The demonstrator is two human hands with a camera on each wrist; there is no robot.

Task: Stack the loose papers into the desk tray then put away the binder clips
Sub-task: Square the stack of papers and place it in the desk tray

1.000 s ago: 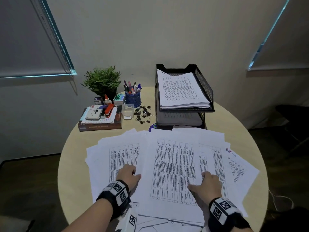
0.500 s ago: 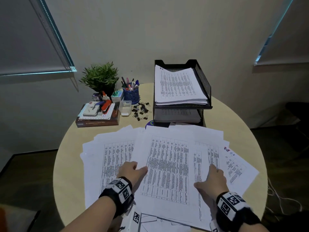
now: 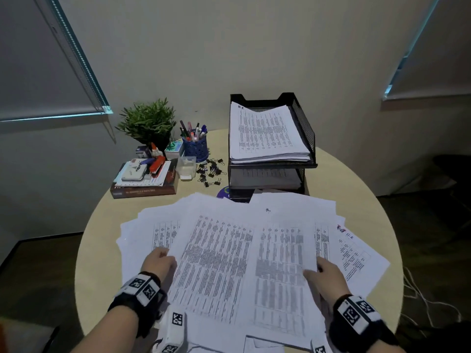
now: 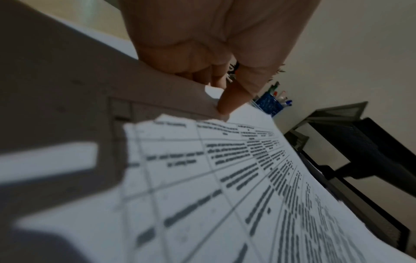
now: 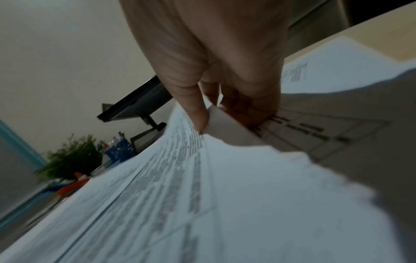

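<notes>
**Item 1 – loose papers**: printed tables, fanned over near half of the round worktop, overlapping at odd angles. Top sheets lifted at both side edges, prob. so they can be drawn into one squared pile.

**Item 2 – left hand**: at left edge of top sheets. Fingers curled under, thumb on top of paper edge per wrist view; pinching a sheet or a few, count n/k. Placed opposite the other hand, likely to keep the sheets level.

**Item 3 – right hand**: at right edge, thumb above and fingers below, clamped on a thin bundle which curls at the grip. Curl suggests paper is limp; needs two-sided support.

**Item 4 – desk tray**: black mesh, two tiers, far side of worktop, beyond the spread. Upper tier already holds a paper stack, lower tier some sheets. Open front faces the person, so a pile can slide in flat.

**Item 5 – binder clips**: small black, scattered loose between tray and clear box. Untouched; box is prob. their home. Step 2, not begun.

**Misc.**: plant, blue pen cup, book w/ oddments, all far left.
</notes>
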